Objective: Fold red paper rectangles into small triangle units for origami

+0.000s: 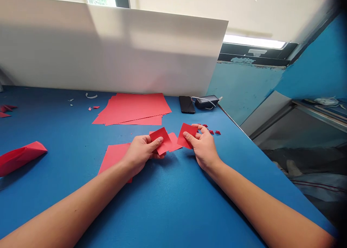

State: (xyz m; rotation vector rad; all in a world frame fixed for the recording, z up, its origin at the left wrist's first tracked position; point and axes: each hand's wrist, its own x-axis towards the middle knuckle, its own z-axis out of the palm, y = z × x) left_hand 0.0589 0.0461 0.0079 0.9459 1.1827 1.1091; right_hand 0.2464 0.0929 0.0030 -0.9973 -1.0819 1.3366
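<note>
2 bare hands pinch paper: the left hand (141, 152) holds a small red paper square (162, 139) between thumb and fingers, and the right hand (203, 147) holds another red paper square (187, 136) likewise, both gripping near the edges, which keeps each sheet flat. Small red paper scraps (210, 131) lie just beyond the right fingers (195, 126).

Left square (160, 139) and right square (187, 135): small red paper pieces, tilted, corners angled, pinched just apart between thumb and fingers of the left hand (139, 155) and right hand (204, 148).
</note>
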